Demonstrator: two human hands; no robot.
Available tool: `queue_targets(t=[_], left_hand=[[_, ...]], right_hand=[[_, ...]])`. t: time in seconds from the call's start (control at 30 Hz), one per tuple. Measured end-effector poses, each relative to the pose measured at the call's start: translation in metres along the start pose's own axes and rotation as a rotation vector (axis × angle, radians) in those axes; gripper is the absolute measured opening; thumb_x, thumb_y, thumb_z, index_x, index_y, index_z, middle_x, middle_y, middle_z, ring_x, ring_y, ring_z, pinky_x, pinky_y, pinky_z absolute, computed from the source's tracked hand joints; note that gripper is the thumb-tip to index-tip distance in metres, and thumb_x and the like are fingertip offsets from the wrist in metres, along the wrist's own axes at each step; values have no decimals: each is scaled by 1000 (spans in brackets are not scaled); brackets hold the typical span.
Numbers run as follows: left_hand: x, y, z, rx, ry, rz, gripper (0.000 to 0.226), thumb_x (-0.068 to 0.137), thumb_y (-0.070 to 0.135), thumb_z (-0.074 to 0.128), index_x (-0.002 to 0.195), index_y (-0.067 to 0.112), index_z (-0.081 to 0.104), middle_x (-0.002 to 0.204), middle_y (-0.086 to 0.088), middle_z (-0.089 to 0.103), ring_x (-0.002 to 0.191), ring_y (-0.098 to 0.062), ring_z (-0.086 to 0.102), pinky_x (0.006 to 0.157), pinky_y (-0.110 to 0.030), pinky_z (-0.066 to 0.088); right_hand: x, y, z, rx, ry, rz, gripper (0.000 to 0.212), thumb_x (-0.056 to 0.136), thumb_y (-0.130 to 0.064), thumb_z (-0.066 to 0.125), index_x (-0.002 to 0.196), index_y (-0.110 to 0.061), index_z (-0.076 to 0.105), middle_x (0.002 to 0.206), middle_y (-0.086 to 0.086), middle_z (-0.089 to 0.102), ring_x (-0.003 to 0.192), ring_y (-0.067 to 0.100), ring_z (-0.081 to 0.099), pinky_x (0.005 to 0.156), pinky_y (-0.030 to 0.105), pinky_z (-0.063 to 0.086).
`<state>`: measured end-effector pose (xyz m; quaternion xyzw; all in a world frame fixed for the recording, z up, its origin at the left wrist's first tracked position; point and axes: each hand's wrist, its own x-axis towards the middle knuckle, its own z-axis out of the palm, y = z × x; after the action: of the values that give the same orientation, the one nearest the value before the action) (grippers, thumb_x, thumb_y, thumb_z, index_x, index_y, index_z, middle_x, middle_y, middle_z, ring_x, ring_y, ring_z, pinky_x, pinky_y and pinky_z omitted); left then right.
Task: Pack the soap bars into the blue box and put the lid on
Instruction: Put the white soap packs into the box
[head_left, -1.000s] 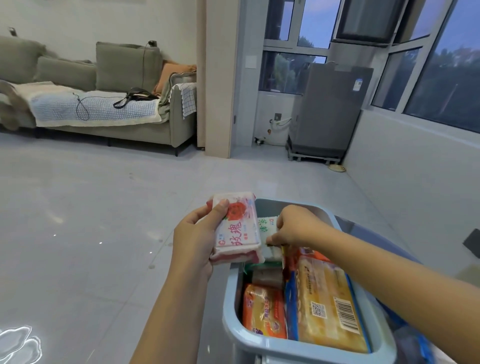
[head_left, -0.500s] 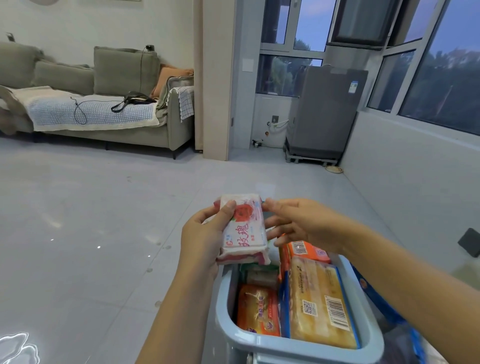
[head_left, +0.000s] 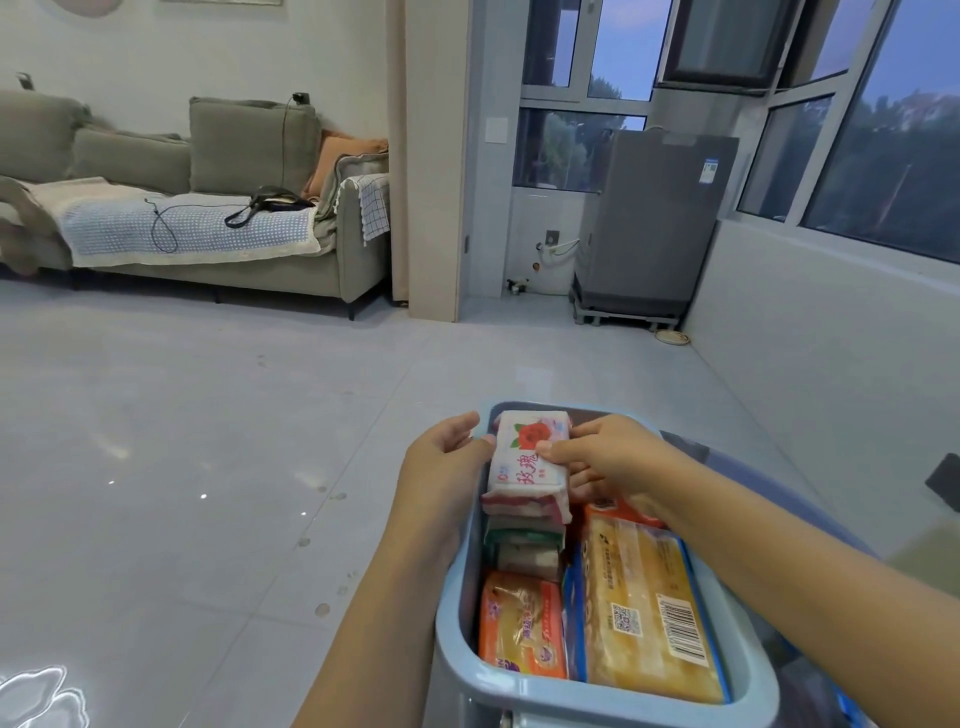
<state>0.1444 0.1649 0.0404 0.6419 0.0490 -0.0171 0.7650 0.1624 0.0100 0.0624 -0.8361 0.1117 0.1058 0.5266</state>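
The blue box (head_left: 597, 704) sits low in the middle, packed with wrapped soap bars. A white bar with a red rose (head_left: 527, 462) lies on top of a stack of bars at the box's far left corner. My left hand (head_left: 447, 457) rests against its left side, fingers apart. The fingers of my right hand (head_left: 608, 454) pinch its right edge from above. An orange bar (head_left: 522, 623) lies near left in the box, and a large yellow pack (head_left: 639, 608) fills the right side. No lid can be made out.
A grey tiled floor (head_left: 208, 467) spreads to the left. A grey sofa (head_left: 208, 208) stands far left, a grey appliance (head_left: 649, 223) by the windows. A white wall (head_left: 831, 338) runs along the right. Blue packaging (head_left: 847, 706) lies right of the box.
Both hands have lowered the rose bar from above the box onto the stack at its far left corner. My right hand now pinches the bar; my left thumb has come off its top.
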Motion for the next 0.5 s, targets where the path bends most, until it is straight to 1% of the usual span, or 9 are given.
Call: queue_targets(t=[0.03, 0.1, 0.17, 0.23, 0.3, 0.37, 0.4, 0.43, 0.5], left_hand=[[1, -1, 0, 15, -9, 3, 43, 92, 5, 55, 134, 9, 51, 128, -7, 56, 85, -5, 56, 43, -3, 45], [5, -4, -1, 38, -5, 19, 47, 91, 1, 55, 137, 8, 48, 138, -10, 52, 101, -10, 52, 46, -2, 46], [7, -7, -3, 47, 2, 31, 47, 91, 0, 55, 137, 8, 48, 140, -11, 51, 104, -10, 50, 48, -2, 47], [8, -9, -4, 65, 15, 47, 46, 91, 3, 56, 136, 9, 48, 140, -9, 52, 103, -10, 51, 49, -1, 46], [8, -8, -4, 61, 15, 65, 45, 91, 4, 55, 136, 9, 49, 138, -8, 53, 96, -9, 54, 48, 0, 45], [6, -5, -3, 58, -2, 80, 44, 92, 5, 55, 135, 9, 50, 135, -8, 54, 81, -2, 55, 45, 0, 43], [4, -3, -3, 60, -12, 88, 43, 93, 6, 54, 135, 9, 51, 131, -7, 56, 76, 1, 54, 45, 0, 43], [0, -1, -2, 62, -21, 95, 42, 93, 7, 54, 134, 9, 51, 125, -5, 58, 72, 4, 55, 44, 0, 42], [-9, 5, -1, 83, -30, 113, 39, 93, 10, 53, 132, 12, 53, 117, -3, 61, 66, 5, 59, 44, -2, 43]], right_hand=[[1, -1, 2, -52, 16, -14, 32, 82, -26, 68, 105, -4, 64, 80, 6, 73, 57, 11, 66, 54, 21, 53], [2, -2, 6, -221, 66, -67, 30, 82, -35, 66, 97, -9, 69, 79, 2, 73, 60, 10, 67, 54, 18, 49], [2, -1, 9, -352, 110, -108, 32, 82, -40, 64, 92, -11, 73, 80, 3, 75, 67, 13, 69, 56, 20, 48], [1, 1, 10, -389, 117, -128, 32, 82, -41, 64, 93, -13, 74, 82, 4, 76, 70, 15, 68, 57, 22, 48], [0, 3, 8, -378, 90, -142, 29, 84, -38, 63, 97, -14, 73, 85, 1, 75, 68, 10, 66, 60, 23, 51], [-3, 5, 3, -311, 52, -153, 26, 85, -32, 63, 104, -16, 71, 92, -2, 74, 74, 10, 70, 76, 32, 58], [-6, 6, 0, -270, 41, -158, 27, 86, -30, 63, 108, -16, 69, 96, -1, 74, 78, 12, 71, 82, 37, 58], [-9, 7, -3, -230, 40, -166, 31, 85, -29, 63, 113, -16, 66, 100, 0, 73, 80, 13, 71, 83, 39, 58], [-21, 8, -7, -161, 60, -188, 36, 86, -27, 63, 120, -15, 61, 103, 1, 70, 82, 14, 70, 73, 31, 59]])
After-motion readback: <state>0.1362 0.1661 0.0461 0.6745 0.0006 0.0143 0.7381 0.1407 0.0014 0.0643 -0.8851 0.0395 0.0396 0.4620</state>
